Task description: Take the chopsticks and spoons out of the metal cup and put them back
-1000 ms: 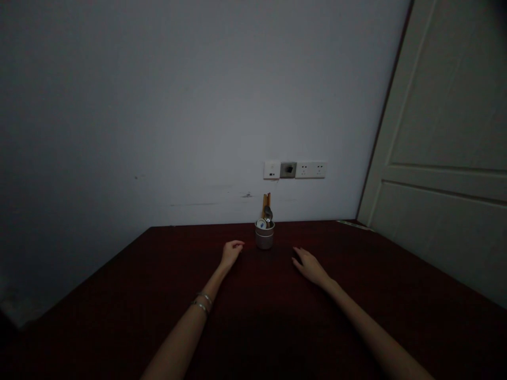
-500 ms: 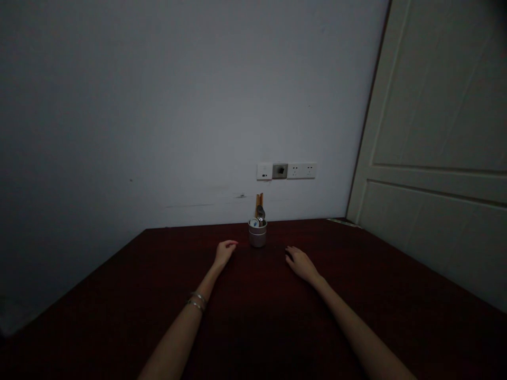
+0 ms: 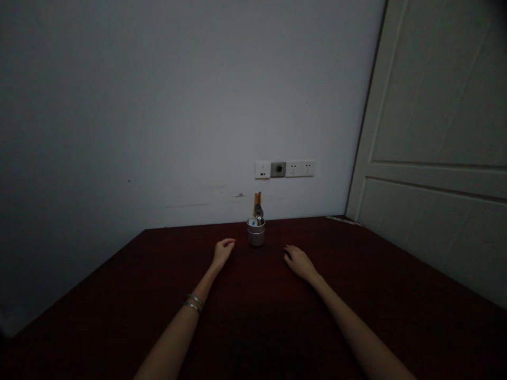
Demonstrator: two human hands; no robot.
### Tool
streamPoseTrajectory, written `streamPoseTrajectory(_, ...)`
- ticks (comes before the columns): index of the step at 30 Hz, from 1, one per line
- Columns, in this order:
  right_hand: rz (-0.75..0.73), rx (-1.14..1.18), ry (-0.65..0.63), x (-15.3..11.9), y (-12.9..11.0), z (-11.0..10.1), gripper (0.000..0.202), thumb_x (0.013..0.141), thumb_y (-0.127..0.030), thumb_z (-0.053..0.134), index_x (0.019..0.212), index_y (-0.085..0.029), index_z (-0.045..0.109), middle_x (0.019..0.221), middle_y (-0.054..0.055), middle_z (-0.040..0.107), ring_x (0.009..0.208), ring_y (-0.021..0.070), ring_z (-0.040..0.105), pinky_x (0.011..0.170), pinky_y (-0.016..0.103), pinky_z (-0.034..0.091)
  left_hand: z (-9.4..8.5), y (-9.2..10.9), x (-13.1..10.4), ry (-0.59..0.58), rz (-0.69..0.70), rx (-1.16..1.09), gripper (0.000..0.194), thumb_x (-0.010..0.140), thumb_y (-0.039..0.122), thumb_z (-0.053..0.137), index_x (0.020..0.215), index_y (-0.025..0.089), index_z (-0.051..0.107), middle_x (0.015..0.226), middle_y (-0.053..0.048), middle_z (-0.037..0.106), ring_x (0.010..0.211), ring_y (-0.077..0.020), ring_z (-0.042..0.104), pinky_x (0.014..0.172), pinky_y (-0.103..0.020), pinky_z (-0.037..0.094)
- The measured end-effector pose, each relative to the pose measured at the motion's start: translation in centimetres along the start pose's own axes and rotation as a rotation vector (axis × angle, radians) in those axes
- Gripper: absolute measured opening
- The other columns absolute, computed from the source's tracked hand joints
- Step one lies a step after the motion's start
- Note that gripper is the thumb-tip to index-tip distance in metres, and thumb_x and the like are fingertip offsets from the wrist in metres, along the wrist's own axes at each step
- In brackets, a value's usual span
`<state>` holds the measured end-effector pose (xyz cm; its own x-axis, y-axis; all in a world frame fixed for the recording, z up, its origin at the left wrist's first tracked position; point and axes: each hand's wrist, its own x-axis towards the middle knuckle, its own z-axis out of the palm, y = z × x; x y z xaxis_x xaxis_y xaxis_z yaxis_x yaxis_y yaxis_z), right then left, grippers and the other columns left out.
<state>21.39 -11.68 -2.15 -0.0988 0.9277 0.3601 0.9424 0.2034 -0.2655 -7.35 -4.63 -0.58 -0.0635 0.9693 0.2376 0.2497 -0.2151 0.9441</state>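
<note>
A grey utensil cup (image 3: 256,237) stands upright on the dark red table (image 3: 253,306), near its far edge. Chopsticks (image 3: 255,203), metal spoons (image 3: 259,212) and a white spoon with a blue mark (image 3: 252,221) stick out of it. To the left of the cup, my left hand (image 3: 224,250) rests on the table, fingers extended and nothing in it; two bracelets (image 3: 194,302) circle that wrist. My right hand (image 3: 299,262) lies palm down to the right of the cup, fingers loosely spread and holding nothing. Neither hand touches the cup.
Behind the table rises a pale wall (image 3: 198,105) with a row of switches and sockets (image 3: 293,169) above the cup. A panelled door (image 3: 435,132) stands along the right side. At the far right corner lies a thin flat strip (image 3: 343,220).
The whole view has shifted very slightly. Both hands and the cup keep their places on the table.
</note>
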Motion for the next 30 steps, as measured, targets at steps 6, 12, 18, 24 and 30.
streamPoseTrajectory(6, -0.005, 0.017, 0.035, 0.1, 0.1, 0.1, 0.039, 0.083, -0.025, 0.039, 0.112, -0.006, 0.059, 0.121, 0.016, 0.054, 0.117, 0.0219, 0.046, 0.1, 0.032, 0.03, 1.2, 1.3, 0.5, 0.076, 0.094, 0.012, 0.054, 0.06, 0.032, 0.069, 0.107, 0.01, 0.056, 0.095, -0.01, 0.061, 0.083, -0.0178, 0.058, 0.075, -0.028, 0.045)
streamPoseTrajectory(12, 0.033, 0.01, 0.041, -0.1, -0.3, -0.3, 0.039, 0.083, -0.026, 0.039, 0.111, -0.01, 0.06, 0.121, 0.013, 0.055, 0.116, 0.0211, 0.046, 0.098, 0.032, 0.032, 4.9, 2.7, 2.1, -0.012, 0.068, -0.076, 0.088, 0.051, 0.036, 0.078, 0.125, 0.011, 0.036, 0.132, -0.022, 0.038, 0.12, -0.0279, 0.039, 0.097, -0.036, 0.032)
streamPoseTrajectory(18, 0.042, 0.027, 0.046, -0.1, -0.2, -0.5, 0.037, 0.082, -0.026, 0.039, 0.11, -0.014, 0.061, 0.12, 0.011, 0.056, 0.114, 0.0209, 0.047, 0.096, 0.031, 0.033, 7.4, 3.6, 4.1, -0.025, 0.086, -0.132, 0.1, 0.041, 0.037, 0.082, 0.125, 0.012, 0.033, 0.132, -0.022, 0.037, 0.123, -0.029, 0.035, 0.1, -0.037, 0.027)
streamPoseTrajectory(24, 0.048, 0.039, 0.049, 0.1, 0.0, -0.4, 0.036, 0.082, -0.026, 0.04, 0.109, -0.014, 0.061, 0.119, 0.011, 0.057, 0.114, 0.0209, 0.047, 0.095, 0.031, 0.033, 8.8, 3.2, 5.2, -0.058, 0.116, -0.13, 0.106, 0.04, 0.037, 0.082, 0.127, 0.01, 0.028, 0.132, -0.023, 0.036, 0.123, -0.0282, 0.035, 0.101, -0.037, 0.026)
streamPoseTrajectory(30, 0.066, 0.038, 0.044, 0.1, -0.3, -0.5, 0.036, 0.081, -0.026, 0.041, 0.108, -0.015, 0.062, 0.118, 0.01, 0.058, 0.113, 0.02, 0.048, 0.095, 0.03, 0.034, 9.5, 2.8, 5.4, -0.04, 0.176, -0.125, 0.088, 0.045, 0.035, 0.08, 0.119, 0.013, 0.037, 0.12, -0.017, 0.049, 0.112, -0.0241, 0.047, 0.095, -0.036, 0.033)
